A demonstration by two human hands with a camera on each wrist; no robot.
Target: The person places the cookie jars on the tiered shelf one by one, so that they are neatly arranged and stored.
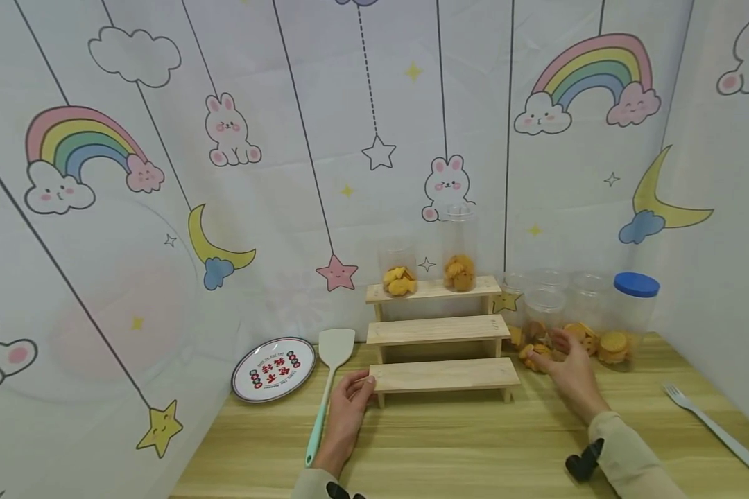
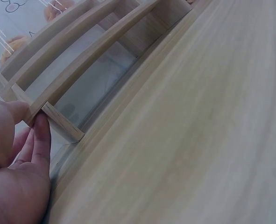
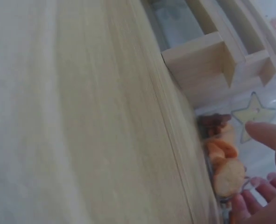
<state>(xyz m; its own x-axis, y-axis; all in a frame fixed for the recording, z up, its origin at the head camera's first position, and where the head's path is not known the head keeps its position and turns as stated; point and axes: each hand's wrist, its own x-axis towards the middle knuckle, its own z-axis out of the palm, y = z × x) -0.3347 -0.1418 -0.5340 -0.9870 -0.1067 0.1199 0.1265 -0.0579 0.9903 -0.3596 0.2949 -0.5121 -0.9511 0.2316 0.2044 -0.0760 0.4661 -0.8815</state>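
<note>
Pinches a pale wooden three-step stand (image 1: 437, 330) with the left hand (image 1: 347, 407)

Holds the left end of the lowest step between left thumb and bent fingers, with little gap beyond the thickness of the wood. Has the rest of the stand stretching rightward and back from this hand. Has the right hand (image 1: 573, 367) past the stand's right end, half open, with thumb and fingers parted about a clear cylindrical plastic jar (image 1: 541, 320) of orange-brown biscuits; cannot tell a firm grip there from a light touch. Has more clear jars just behind the right hand, and to its right a clear plastic jar with a round blue lid (image 1: 635, 285), also with biscuits inside. Has a white fork (image 1: 714, 428) lying well to the right of that hand on the wood-grain tabletop (image 1: 437, 443). Has a spatula with cream blade and mint-green handle (image 1: 331, 374) just left of the left hand, and farther left a white dark-rimmed plate with red characters (image 1: 274, 369). Has, on the top step beyond the left hand, a short clear jar of yellow fish-shaped crackers (image 1: 399, 278) and, right of it, a tall clear jar of brownish biscuits (image 1: 460, 253)
</note>
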